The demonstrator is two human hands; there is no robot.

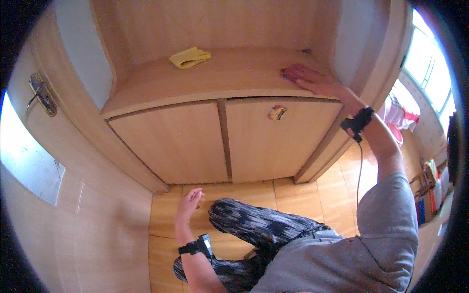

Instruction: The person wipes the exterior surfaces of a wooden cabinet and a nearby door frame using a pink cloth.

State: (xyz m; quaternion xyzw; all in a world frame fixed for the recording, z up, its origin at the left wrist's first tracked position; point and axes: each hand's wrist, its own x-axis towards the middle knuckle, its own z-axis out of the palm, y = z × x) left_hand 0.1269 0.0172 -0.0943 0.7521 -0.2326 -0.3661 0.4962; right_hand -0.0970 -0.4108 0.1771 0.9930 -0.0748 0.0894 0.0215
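Observation:
My right hand [311,81] lies flat towards the right end of a wooden shelf [242,73], pressing on a dark red cloth [292,71] that is partly hidden under the fingers. A folded yellow cloth [189,58] rests on the same shelf, left of centre, apart from the hand. Low in front of the cabinet, my left hand [191,201] hangs over the floor beside my knee, its fingers loosely bent and holding nothing. Each wrist wears a black strap with a small device.
Below the shelf are two closed cabinet doors [168,143], the right one bearing a small sticker [277,112]. A door with a metal handle [43,96] stands at the left. Tiled floor [296,197] runs below; a pink basin [395,134] and a window [428,62] are at the right.

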